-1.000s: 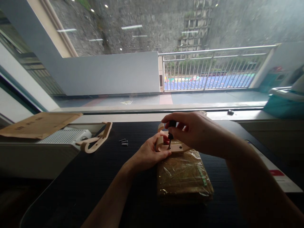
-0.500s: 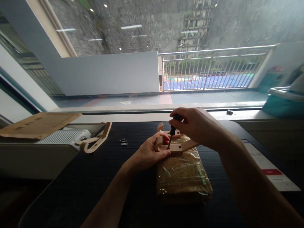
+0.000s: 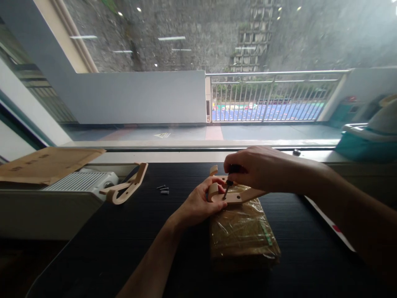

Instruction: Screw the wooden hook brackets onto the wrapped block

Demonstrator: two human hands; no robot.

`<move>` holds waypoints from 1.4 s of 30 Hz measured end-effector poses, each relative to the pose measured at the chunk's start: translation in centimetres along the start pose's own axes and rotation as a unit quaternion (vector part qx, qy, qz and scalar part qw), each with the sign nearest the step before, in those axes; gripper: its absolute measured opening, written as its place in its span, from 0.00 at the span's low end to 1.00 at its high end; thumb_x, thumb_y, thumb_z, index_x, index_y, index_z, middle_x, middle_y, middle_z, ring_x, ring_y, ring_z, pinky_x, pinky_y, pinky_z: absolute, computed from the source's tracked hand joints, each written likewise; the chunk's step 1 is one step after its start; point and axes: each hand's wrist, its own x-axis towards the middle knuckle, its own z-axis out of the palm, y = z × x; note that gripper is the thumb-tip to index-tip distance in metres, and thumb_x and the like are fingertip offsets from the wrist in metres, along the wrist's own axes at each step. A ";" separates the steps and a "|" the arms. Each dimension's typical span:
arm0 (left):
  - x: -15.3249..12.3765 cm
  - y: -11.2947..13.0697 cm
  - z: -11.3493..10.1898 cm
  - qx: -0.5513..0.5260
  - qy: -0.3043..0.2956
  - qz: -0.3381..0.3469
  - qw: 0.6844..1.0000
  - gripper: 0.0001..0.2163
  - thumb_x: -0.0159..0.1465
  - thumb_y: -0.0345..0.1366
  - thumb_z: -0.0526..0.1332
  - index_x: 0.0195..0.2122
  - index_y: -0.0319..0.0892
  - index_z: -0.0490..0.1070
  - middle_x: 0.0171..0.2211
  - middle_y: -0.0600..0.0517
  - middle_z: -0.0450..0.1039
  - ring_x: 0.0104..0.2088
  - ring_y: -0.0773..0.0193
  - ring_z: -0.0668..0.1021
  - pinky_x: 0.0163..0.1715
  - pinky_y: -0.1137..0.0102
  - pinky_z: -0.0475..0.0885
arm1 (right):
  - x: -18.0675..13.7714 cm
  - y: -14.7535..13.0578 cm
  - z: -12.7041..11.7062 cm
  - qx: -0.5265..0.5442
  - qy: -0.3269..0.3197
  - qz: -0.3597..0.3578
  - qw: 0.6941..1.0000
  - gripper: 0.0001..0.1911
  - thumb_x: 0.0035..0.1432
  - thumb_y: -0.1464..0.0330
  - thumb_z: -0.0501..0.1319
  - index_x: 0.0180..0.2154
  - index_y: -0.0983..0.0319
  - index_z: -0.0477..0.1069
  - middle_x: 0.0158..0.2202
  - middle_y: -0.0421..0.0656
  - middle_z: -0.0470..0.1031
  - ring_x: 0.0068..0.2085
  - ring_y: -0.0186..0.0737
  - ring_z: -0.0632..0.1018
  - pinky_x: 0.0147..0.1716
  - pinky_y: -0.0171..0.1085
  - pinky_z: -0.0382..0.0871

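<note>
My right hand (image 3: 259, 169) is wrapped round the black handle of a screwdriver (image 3: 229, 182), which leans with its tip at a hole near the hooked end of a pale curved wooden hook piece (image 3: 248, 194). Thumb and fingers of my left hand (image 3: 198, 199) clasp that wooden piece by its curled end. The piece rests on a tape-wrapped brown package (image 3: 242, 236). A second curled wooden end (image 3: 214, 169) shows just behind. Whether a screw head sits under the tip is too small to tell.
Several loose screws (image 3: 163, 189) lie on the black table (image 3: 130, 244). Another wooden hook piece (image 3: 130, 187) is at the table's left edge, near a brown envelope (image 3: 49, 163) on a white radiator (image 3: 77, 182). A flat white item (image 3: 328, 221) lies right, partly behind my right arm.
My right forearm has swung outward and lower, and the right hand has turned on the screwdriver's handle. The whole view has shifted slightly. My left hand keeps its hold.
</note>
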 end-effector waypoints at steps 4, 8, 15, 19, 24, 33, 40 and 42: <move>0.1 -0.3 0.1 -0.052 0.001 -0.002 0.999 0.23 0.52 0.29 0.64 0.48 0.44 0.60 0.41 0.52 0.67 0.38 0.67 0.72 0.40 0.72 0.68 | 1.4 -0.9 -1.5 -0.074 -0.093 -0.053 0.991 0.07 0.51 0.70 0.56 0.30 0.58 0.73 0.25 0.37 0.73 0.23 0.28 0.64 0.22 0.31 0.50; 0.1 -0.3 0.0 -0.066 -0.005 -0.003 0.998 0.23 0.52 0.30 0.64 0.49 0.43 0.59 0.38 0.53 0.66 0.35 0.69 0.71 0.37 0.74 0.68 | 2.2 -1.9 -1.4 -0.112 -0.128 -0.076 0.983 0.07 0.51 0.72 0.57 0.32 0.60 0.73 0.27 0.39 0.73 0.25 0.29 0.66 0.23 0.32 0.51; 0.0 0.0 0.1 -0.019 -0.017 0.026 0.999 0.12 0.53 0.32 0.63 0.38 0.41 0.65 0.36 0.53 0.66 0.31 0.70 0.69 0.32 0.74 0.66 | 1.5 -1.9 -1.5 -0.096 -0.115 -0.032 0.988 0.10 0.55 0.67 0.53 0.31 0.61 0.72 0.25 0.39 0.71 0.24 0.30 0.64 0.23 0.32 0.52; 0.0 0.1 0.1 -0.008 -0.013 0.029 0.999 0.11 0.52 0.33 0.63 0.36 0.40 0.65 0.39 0.51 0.67 0.33 0.67 0.71 0.34 0.72 0.67 | 1.1 -1.9 -2.0 -0.102 -0.125 0.010 0.987 0.12 0.55 0.64 0.53 0.33 0.61 0.73 0.25 0.40 0.72 0.24 0.31 0.65 0.22 0.33 0.52; 0.0 0.2 0.0 -0.004 -0.010 0.015 1.000 0.11 0.52 0.33 0.64 0.36 0.40 0.65 0.36 0.52 0.67 0.32 0.68 0.70 0.34 0.72 0.67 | 1.0 -2.5 -2.2 -0.099 -0.107 -0.009 0.989 0.13 0.54 0.66 0.55 0.41 0.59 0.72 0.27 0.40 0.73 0.24 0.31 0.66 0.23 0.33 0.51; 0.1 -0.2 -0.1 -0.026 -0.028 0.004 0.999 0.14 0.54 0.34 0.63 0.41 0.40 0.65 0.35 0.52 0.69 0.35 0.66 0.72 0.35 0.72 0.67 | 1.5 -2.9 -1.2 -0.099 -0.115 -0.049 0.987 0.10 0.54 0.73 0.55 0.36 0.61 0.73 0.30 0.42 0.75 0.30 0.32 0.70 0.27 0.32 0.55; -0.1 0.6 -0.1 -0.019 -0.029 0.010 0.999 0.15 0.52 0.35 0.64 0.40 0.40 0.66 0.37 0.50 0.68 0.35 0.64 0.73 0.35 0.69 0.69 | 1.5 -2.6 -1.5 -0.053 -0.109 0.009 0.993 0.11 0.55 0.67 0.54 0.35 0.60 0.73 0.27 0.41 0.74 0.25 0.32 0.68 0.23 0.33 0.53; -0.1 0.5 0.0 -0.018 -0.027 0.015 0.999 0.14 0.52 0.35 0.64 0.39 0.40 0.66 0.36 0.51 0.68 0.34 0.65 0.72 0.34 0.70 0.69 | 1.5 -2.5 -1.5 -0.060 -0.100 0.013 0.993 0.11 0.54 0.67 0.54 0.35 0.60 0.74 0.27 0.41 0.73 0.25 0.32 0.67 0.22 0.33 0.53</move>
